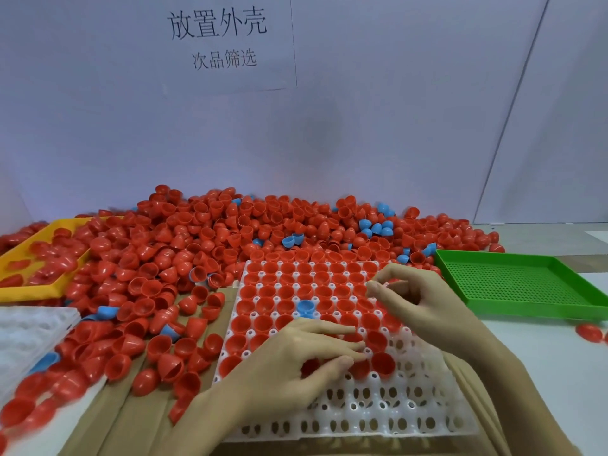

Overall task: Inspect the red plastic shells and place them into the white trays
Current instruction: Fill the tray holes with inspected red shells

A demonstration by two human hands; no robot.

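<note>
A green perforated tray (pixel 523 284) sits on the pale tabletop (pixel 543 363). Taking it as the landmark: far to its left, at the frame's left edge, lies a yellow tray (pixel 19 292). Blue shells (pixel 375 227) are scattered behind and to its left, one blue shell (pixel 305 307) nearer, to the left. Flattened brown cardboard (pixel 138 419) lies lower left. A paper sign (pixel 218 41) with black printed characters hangs on the white wall (pixel 394 110) above and behind it.
</note>
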